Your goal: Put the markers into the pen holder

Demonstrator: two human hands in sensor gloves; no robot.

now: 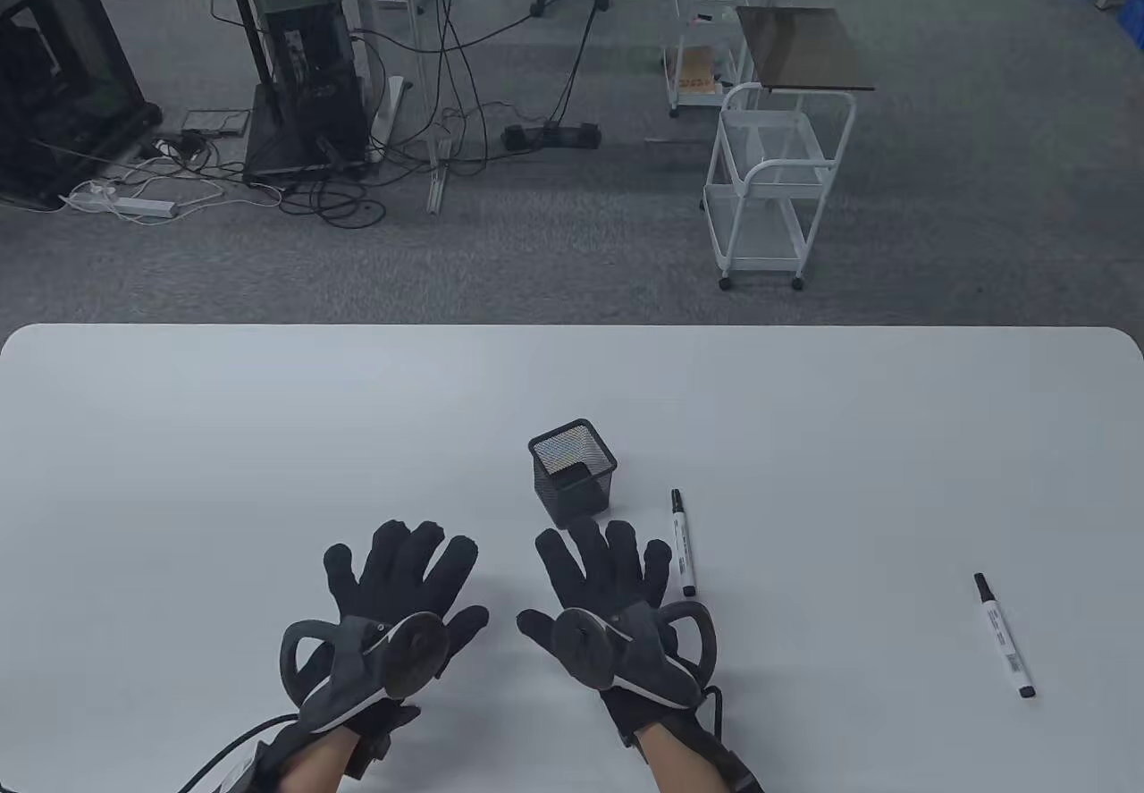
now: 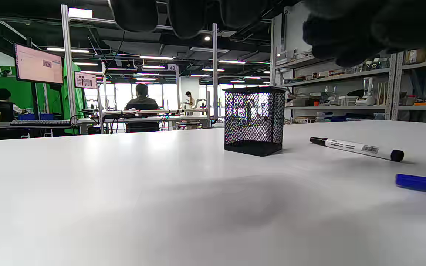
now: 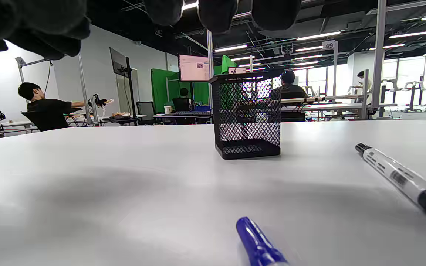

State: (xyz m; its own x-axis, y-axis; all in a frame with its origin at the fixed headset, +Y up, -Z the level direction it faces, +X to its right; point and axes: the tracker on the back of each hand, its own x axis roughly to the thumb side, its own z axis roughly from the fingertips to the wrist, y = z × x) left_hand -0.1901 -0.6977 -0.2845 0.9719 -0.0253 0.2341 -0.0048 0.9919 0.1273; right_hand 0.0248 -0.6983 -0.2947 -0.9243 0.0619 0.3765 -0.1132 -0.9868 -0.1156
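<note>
Left hand: the left hand [image 1: 393,596] in its black sensor glove hovers low over the white surface [image 1: 223,471] at the near edge, fingers spread wide, holding nothing.
Right hand: the right hand [image 1: 608,592] in a matching black glove sits just beside it, its grip wide and empty too, fingertips near the holder.
Blue marker: a blue-barrelled marker [image 3: 259,244] lies on the surface under the right hand; the table view hides it beneath the glove.
Near marker: a white-barrelled marker with black cap [image 1: 683,541] lies flat at 3 o'clock of the right hand, just beside its little finger.
Holder: the square black wire-mesh pen holder [image 1: 574,472] stands upright at 12 o'clock of the right hand, apparently with no marker in it.
Far marker: a second white marker with black cap [image 1: 1005,635] lies well apart at 3 o'clock, toward the surface's right end.
Step in hand: judging by this, no marker is in yet; the work is at its start.
Next move: likely the right hand must close on a nearby marker, lift it, tip it upright and lower it into the holder.
Hard to tell: the blue marker is cut off in both wrist views, so its length and cap cannot be made out.
</note>
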